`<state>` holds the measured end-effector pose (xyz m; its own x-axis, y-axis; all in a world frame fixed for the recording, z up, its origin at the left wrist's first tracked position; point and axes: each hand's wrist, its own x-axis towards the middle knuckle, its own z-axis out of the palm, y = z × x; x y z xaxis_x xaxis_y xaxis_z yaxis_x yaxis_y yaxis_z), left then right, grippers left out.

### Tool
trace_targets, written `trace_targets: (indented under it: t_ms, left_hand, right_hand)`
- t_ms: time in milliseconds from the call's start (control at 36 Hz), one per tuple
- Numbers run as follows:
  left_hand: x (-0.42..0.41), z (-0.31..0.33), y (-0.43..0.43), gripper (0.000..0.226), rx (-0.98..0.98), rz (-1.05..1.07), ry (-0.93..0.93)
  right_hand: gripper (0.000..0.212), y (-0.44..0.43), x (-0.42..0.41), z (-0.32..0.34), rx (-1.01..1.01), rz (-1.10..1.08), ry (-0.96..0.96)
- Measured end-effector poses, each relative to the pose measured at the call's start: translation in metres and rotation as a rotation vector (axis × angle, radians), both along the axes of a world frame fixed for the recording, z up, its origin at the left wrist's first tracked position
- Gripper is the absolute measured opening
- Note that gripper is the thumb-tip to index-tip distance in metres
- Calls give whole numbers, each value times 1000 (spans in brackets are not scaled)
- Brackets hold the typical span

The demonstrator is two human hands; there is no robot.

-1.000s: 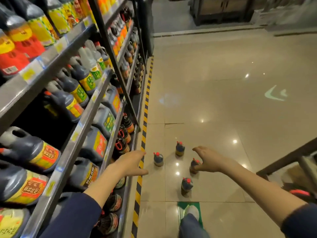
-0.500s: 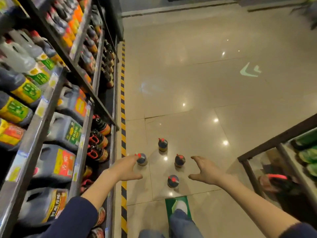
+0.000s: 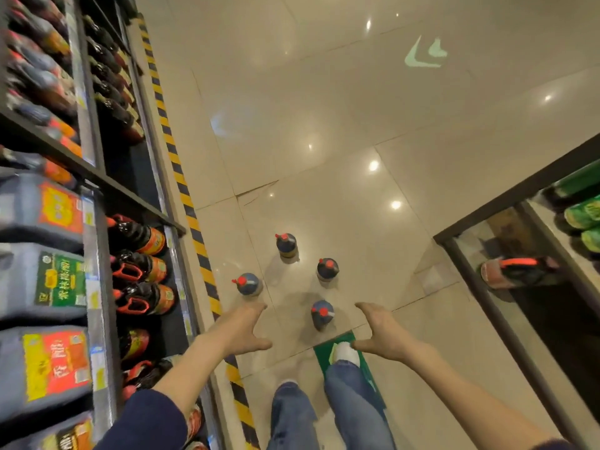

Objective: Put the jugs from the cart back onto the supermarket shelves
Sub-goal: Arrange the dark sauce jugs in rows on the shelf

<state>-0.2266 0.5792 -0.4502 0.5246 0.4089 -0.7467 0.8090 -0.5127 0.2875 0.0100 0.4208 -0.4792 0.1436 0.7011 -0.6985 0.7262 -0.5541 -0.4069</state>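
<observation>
Dark jugs (image 3: 322, 315) (red-capped, seemingly upright); left hand (image 3: 242, 329), right hand (image 3: 380, 329) spread, empty

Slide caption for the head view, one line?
Left hand and right hand, both open and empty, reach down toward four red-capped dark jugs standing on the tiled floor beside stocked shelves.

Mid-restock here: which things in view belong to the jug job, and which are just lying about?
Job: four red-capped jugs standing on the floor; cart; dark jug lying inside it; shelves; left hand and right hand, both empty.
Lying about: green packs; green floor marker; striped floor tape.
</observation>
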Motion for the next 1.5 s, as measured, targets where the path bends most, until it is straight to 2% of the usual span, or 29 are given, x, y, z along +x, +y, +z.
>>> trace_targets:
  t_ms: [83,250,556,806,1056,1222,1333,1500]
  left_hand:
    - [-4,-29,6,82,-54,-1,-20]
    - [-11,-94,13,87,-99,-25,52]
    - [-1,-238,5,85,-137,-73,47]
    - [36,-359,4,88,-94,-118,-31]
    - [67,-480,-3,104,-130,-166,-261]
    - [80,-551,-8,114,-255,-92,-370]
    - [76,-589,-17,129,-238,-14,-447]
    - [73,-607,-33,115,-261,179,-519]
  right_hand:
    - [88,-2,-7,-26,-21,-34,-6]
    - [89,-6,-14,-82,-36,-108,-12]
    - [89,-5,-12,-216,-39,-166,-17]
    - [95,6,10,-330,-24,-156,-34]
    - [98,6,42,-415,-14,-108,-48]
    - [98,0,43,-455,5,-123,-30]
    - [99,-5,40,-473,18,-133,-4]
    - [98,-6,40,-493,38,-157,8]
